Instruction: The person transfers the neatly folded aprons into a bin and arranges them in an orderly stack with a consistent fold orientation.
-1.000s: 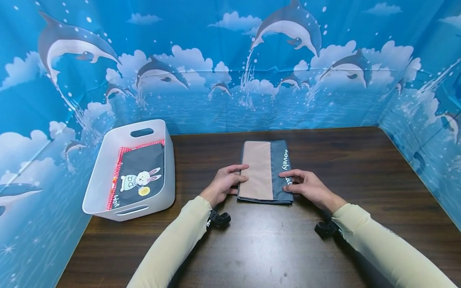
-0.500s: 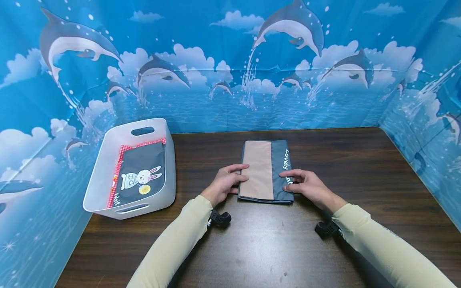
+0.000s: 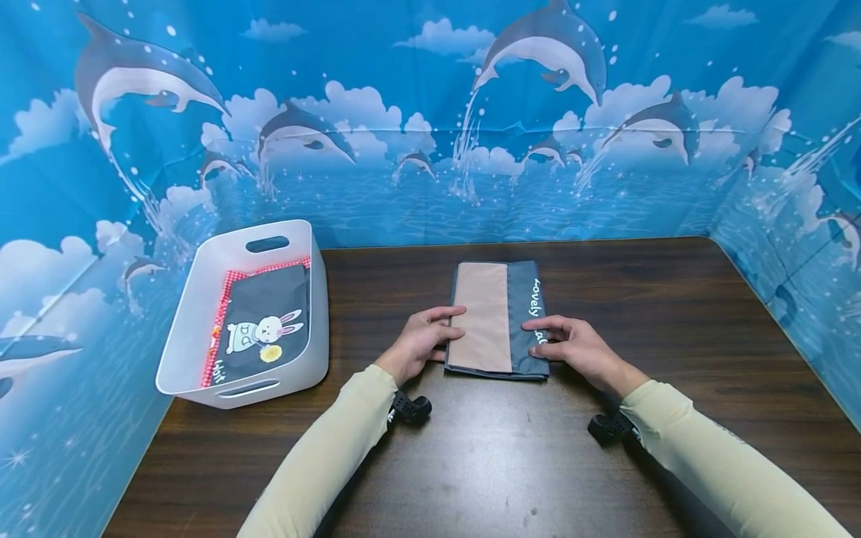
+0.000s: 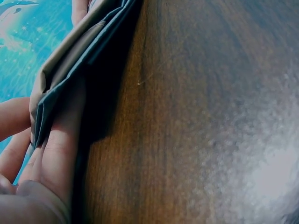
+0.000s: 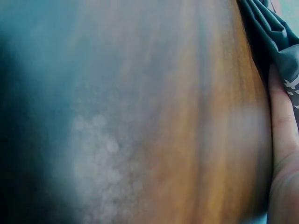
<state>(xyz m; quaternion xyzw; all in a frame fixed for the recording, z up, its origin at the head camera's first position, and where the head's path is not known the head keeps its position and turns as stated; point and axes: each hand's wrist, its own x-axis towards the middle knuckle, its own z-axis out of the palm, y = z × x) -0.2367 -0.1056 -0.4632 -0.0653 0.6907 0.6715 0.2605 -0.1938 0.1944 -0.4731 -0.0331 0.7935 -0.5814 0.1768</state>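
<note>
A folded dark grey cloth (image 3: 528,288) with a beige panel (image 3: 479,317) and white "Lovely" lettering lies on the table before me. My left hand (image 3: 420,340) holds its left edge. In the left wrist view the folded layers (image 4: 70,60) sit between fingers on top and a finger tucked underneath. On the opposite side my right hand (image 3: 581,347) grips the right edge, index finger and thumb over the lettering. The right wrist view catches part of that hand (image 5: 285,140) reaching under the cloth's rumpled grey edge (image 5: 275,30).
On the left stands a white plastic basket (image 3: 176,351) with handle slots. Inside lies a folded grey cloth with a rabbit print (image 3: 258,288), over a red checked cloth (image 3: 218,321). Behind the dark wooden table (image 3: 511,463) hangs a blue dolphin curtain (image 3: 377,202).
</note>
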